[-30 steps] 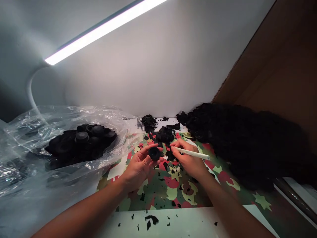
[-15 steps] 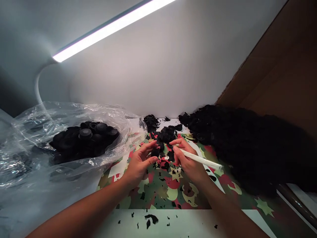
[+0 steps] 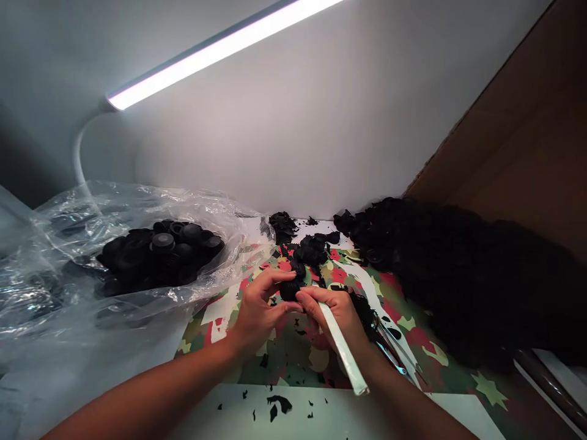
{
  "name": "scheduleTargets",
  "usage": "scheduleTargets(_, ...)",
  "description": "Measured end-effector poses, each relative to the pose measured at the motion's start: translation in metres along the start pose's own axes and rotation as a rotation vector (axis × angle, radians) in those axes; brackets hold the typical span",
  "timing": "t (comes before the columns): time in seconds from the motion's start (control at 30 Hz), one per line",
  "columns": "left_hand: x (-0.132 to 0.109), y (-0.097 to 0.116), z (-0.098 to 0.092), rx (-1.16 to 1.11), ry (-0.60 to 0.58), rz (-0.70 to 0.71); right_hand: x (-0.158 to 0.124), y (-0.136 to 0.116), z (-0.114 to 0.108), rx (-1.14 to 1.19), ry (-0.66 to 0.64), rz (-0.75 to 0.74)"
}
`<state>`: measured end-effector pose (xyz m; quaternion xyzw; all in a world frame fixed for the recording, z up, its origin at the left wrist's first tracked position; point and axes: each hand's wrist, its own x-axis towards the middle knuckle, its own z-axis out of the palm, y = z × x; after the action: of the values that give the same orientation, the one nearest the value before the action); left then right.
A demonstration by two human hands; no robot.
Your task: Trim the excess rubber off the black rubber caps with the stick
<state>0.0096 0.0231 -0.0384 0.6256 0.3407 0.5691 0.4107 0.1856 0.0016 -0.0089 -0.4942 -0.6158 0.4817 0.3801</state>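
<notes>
- Bag (image 3: pixel 55 269): clear plastic, far left, open at the top; a heap of black caps (image 3: pixel 160 253) sits inside, well apart from the hands.
- Left hand (image 3: pixel 257 311): fingers curled, thumb and fingertips pinched on a small black part (image 3: pixel 290 289); the part sits just above the patterned mat (image 3: pixel 293 354), at the centre, between the two hands.
- Right hand (image 3: pixel 339 311): closed around a white tool (image 3: pixel 342 348), fingertips touching the part from its right side. The tool's long axis runs from the part down and right, toward the person; its working end is hidden at the part.
- Both hands meet at the part; the left carries it, the right brings the tool to it.
- Scraps (image 3: pixel 275 406): black trimmings scattered on the mat and near edge.
- Pile (image 3: pixel 458 275): large dark mass of black pieces, far right, apart from the hands.
</notes>
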Motion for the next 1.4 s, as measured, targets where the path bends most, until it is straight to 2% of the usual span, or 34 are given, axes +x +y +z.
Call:
scheduleTargets(0.1,0.001,0.004,-0.002,0.18,0.038,0.057,0.0,-0.002,0.0,-0.004,0.027,-0.004)
scheduleTargets(0.27,0.002,0.015,0.0,0.243,-0.089,0.064,0.007,-0.01,-0.004,0.053,0.052,0.024)
scheduleTargets(0.33,0.002,0.017,0.001,0.251,-0.103,0.063,0.009,-0.011,-0.006,0.046,0.036,0.041)
scheduleTargets(0.5,0.003,0.011,-0.001,0.159,-0.031,0.046,0.009,-0.009,-0.009,0.023,0.002,0.062)
scheduleTargets(0.6,0.006,0.009,-0.004,0.057,-0.008,-0.001,0.009,-0.009,-0.009,0.115,0.014,0.076)
scheduleTargets(0.77,0.013,0.012,-0.009,-0.004,-0.027,0.034,0.007,-0.014,-0.007,0.342,-0.02,0.142)
scheduleTargets(0.87,0.014,0.013,-0.01,0.022,-0.041,0.046,0.007,-0.016,-0.009,0.335,-0.093,0.175)
scheduleTargets(0.93,0.014,0.014,-0.01,0.048,-0.05,0.027,0.009,-0.015,-0.014,0.238,-0.088,0.145)
scheduleTargets(1.1,0.014,0.015,-0.01,0.07,-0.052,-0.043,0.014,-0.015,-0.029,0.133,0.128,-0.05)
scheduleTargets(1.23,0.015,0.014,-0.01,0.07,-0.105,-0.068,0.008,-0.019,-0.036,-0.013,0.105,-0.18)
scheduleTargets(1.4,0.016,0.009,-0.012,0.053,-0.144,-0.121,0.002,-0.019,-0.038,-0.163,0.088,-0.195)
